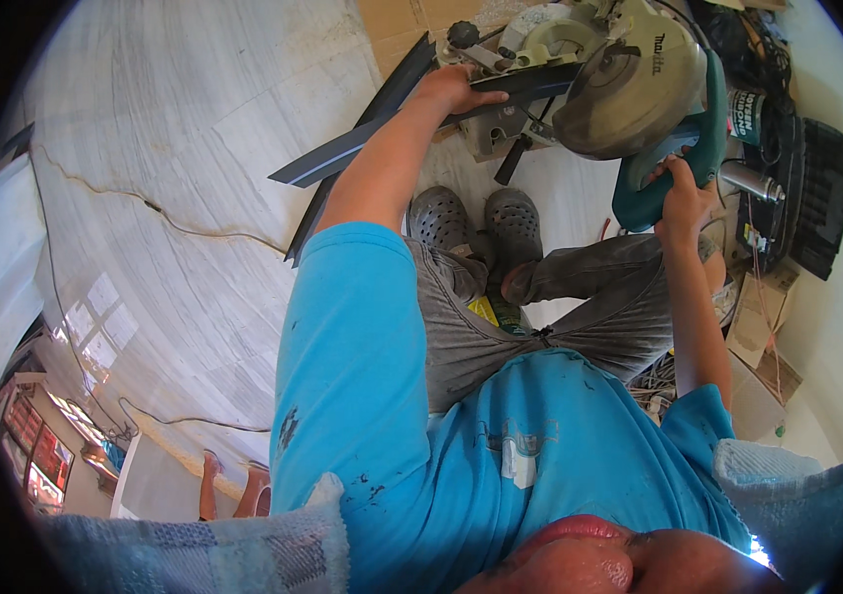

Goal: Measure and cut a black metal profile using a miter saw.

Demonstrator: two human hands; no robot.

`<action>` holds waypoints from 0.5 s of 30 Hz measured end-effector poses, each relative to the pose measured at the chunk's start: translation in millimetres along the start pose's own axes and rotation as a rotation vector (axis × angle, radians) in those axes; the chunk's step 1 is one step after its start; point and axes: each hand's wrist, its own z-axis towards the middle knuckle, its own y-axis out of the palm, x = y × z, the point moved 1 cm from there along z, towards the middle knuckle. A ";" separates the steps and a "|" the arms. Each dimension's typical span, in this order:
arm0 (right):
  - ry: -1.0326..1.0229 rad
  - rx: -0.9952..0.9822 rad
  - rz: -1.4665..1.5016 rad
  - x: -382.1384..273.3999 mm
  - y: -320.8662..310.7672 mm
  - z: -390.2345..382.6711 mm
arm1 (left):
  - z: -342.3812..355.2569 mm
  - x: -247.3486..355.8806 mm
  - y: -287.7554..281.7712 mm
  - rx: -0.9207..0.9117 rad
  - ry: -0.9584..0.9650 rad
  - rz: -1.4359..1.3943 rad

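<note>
Black strip (327, 161) | left fingers (489, 98) grip it | right fingers (680, 175) around saw handle (636, 205)

Left arm (382, 178) stretched well forward, only slightly bent, slanting up and to the right; left wrist (427, 105) about level with the forearm. Left hand (453, 93) back up, gripping, left thumb (489, 98) pointing right, fingers partly hidden. Right forearm (695, 307) runs forward, nearly upright in view, elbow bent; right wrist (680, 236) roughly in line. Right hand (686, 198) closed in a grip, fingers curled inward, partly hidden. Hands well apart, left farther forward.
</note>
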 end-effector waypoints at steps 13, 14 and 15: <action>-0.078 -0.006 0.035 32.2 0.4 -6.0 | -5.4 1.4 -3.9 0.011 0.012 0.000; -0.094 -0.003 0.028 36.7 1.1 -7.5 | -5.6 1.3 -4.1 0.011 0.008 -0.001; -0.091 -0.004 0.027 41.1 2.2 -9.2 | -5.0 1.6 -4.2 0.005 -0.001 0.002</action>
